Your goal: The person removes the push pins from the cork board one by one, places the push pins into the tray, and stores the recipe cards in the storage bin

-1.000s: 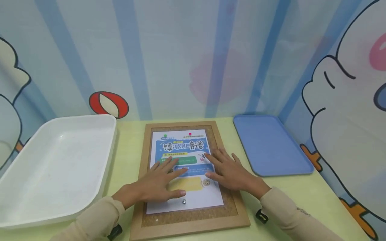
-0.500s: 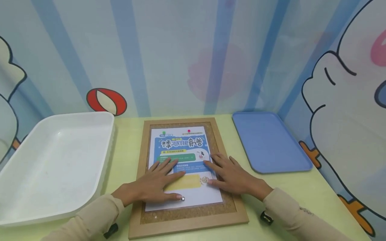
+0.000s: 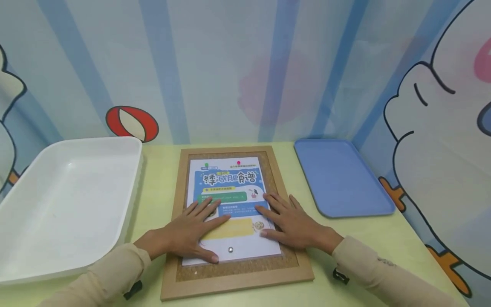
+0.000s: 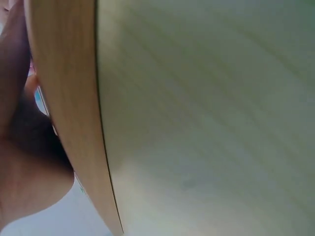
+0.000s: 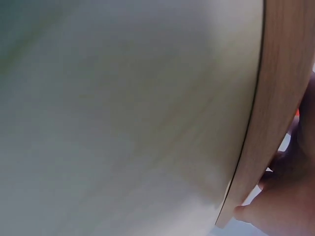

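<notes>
Now — hands splayed on printed sheet | silver pin — head view only

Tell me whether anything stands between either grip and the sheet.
Nothing visible does. The left grip lies spread over the sheet; the right grip extends over its right edge. The silver stud sits apart from both, the green pin and pink pin higher up. What is underneath is hidden.

Left of the left hand stands the basin, right of the right hand the tray. Under both hands lies the sheet, on the board. Two pins sit beyond the hands, a third pin right of the left hand.
</notes>
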A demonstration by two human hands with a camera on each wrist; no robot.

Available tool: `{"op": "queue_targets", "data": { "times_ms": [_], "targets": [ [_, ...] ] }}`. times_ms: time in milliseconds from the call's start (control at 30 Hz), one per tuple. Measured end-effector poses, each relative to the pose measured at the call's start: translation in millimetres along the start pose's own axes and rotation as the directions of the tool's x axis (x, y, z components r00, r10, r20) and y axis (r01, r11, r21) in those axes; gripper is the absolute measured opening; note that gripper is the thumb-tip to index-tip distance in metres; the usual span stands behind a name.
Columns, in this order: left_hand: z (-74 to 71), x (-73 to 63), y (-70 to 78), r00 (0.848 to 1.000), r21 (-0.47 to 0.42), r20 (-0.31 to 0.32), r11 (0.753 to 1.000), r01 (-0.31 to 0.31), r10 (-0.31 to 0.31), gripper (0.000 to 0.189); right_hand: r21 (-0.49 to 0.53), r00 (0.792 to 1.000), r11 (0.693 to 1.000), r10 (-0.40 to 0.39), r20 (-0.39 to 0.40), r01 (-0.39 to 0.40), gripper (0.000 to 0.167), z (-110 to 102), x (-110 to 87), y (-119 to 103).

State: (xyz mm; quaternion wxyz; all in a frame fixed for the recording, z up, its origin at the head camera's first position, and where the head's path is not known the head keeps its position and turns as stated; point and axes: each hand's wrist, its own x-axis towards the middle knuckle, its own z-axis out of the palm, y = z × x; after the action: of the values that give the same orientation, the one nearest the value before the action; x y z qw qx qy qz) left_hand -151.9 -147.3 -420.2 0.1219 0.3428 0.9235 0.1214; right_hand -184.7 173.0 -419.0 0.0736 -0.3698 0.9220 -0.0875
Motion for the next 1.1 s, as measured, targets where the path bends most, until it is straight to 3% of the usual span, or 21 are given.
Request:
{"op": "queue_targets", "data": {
  "times_ms": [333, 467, 633, 800, 933, 1100],
  "targets": [
    [-5.5, 0.3, 2.3, 1.0, 0.021, -0.012, 1.0, -0.002, 0.002, 0.105, 0.023, 1.0, 1.0, 0.011, -0.001, -0.011, 0.068, -11, 0.8, -4],
    [-5.0, 0.4, 2.1, 1.0, 0.014, 0.005, 1.0, -0.002, 0.002, 0.106, 0.095, 0.996, 0.991, -0.091, 0.006, 0.09, 0.066, -13, 2.1, -10],
    [-6.0, -1.3, -1.0, 1.0, -0.017, 0.025, 1.0, 0.002, -0.002, 0.11, 0.145, 0.959, 0.948, -0.28, -0.05, 0.284, 0.061, -14, 9.7, -15],
    [-6.0, -6.2, -2.5, 0.999, -0.042, 0.033, 0.999, 0.012, -0.01, 0.112, 0.145, 0.915, 0.904, -0.388, -0.112, 0.402, 0.045, -8, 18.8, -21],
    [-4.2, -8.8, -2.3, 0.999, -0.015, 0.015, 0.999, 0.038, -0.037, 0.113, 0.178, 0.889, 0.872, -0.434, -0.148, 0.456, 0.038, -3, 22.3, -30],
    [-2.6, -10.8, 0.4, 0.996, 0.008, -0.011, 0.996, 0.087, -0.087, 0.114, 0.259, 0.887, 0.848, -0.431, -0.167, 0.461, 0.035, 5, 23.7, -40]
  ]
}}
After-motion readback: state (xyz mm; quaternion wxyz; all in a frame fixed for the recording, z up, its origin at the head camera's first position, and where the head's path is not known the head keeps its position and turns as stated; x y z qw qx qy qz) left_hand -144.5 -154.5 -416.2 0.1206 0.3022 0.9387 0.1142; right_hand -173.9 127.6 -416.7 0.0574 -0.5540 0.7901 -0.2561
